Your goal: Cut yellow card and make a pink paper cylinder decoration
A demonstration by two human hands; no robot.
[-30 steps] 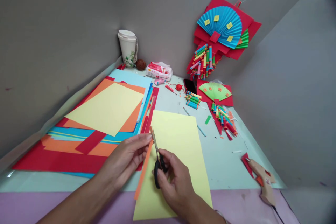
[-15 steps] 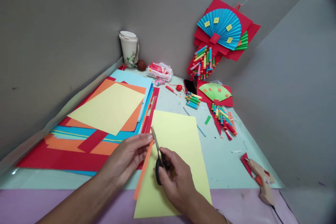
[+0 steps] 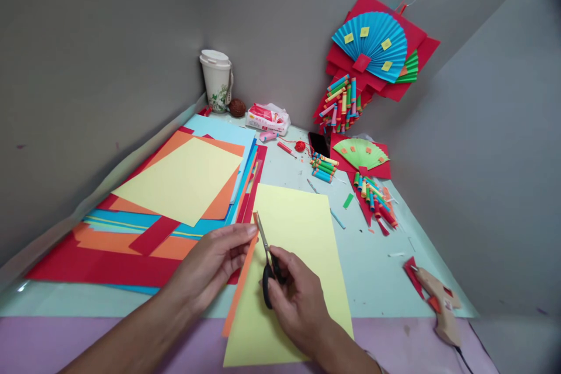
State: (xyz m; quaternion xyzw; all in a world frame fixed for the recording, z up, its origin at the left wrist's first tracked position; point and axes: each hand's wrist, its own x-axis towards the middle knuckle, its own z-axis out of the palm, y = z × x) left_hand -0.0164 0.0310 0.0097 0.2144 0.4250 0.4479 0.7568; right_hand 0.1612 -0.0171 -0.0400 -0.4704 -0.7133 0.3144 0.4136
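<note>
A narrow orange paper strip [image 3: 241, 294] is pinched near its upper end by my left hand [image 3: 228, 254], fingers closed on it. My right hand [image 3: 300, 298] is wrapped round the black handles of the scissors [image 3: 266, 239]. The scissor blades point up and away, close together, and lie right beside the strip's top end. Whether they touch the strip I cannot tell. Under both hands a large yellow paper sheet [image 3: 302, 234] lies on the table, reaching over its front edge.
Stacked coloured paper [image 3: 175, 181] spreads at left. Paper rolls [image 3: 323, 168], a phone [image 3: 319, 144] and a tissue pack [image 3: 267, 118] lie farther back, near a lidded cup [image 3: 216, 82]. A glue gun [image 3: 438, 304] rests at right. A fan decoration [image 3: 372, 44] hangs by the wall.
The scissors have shifted very slightly right and down, so the strip's top end now shows left of the blades. My left hand keeps its pinch. The whole view has moved a little.
</note>
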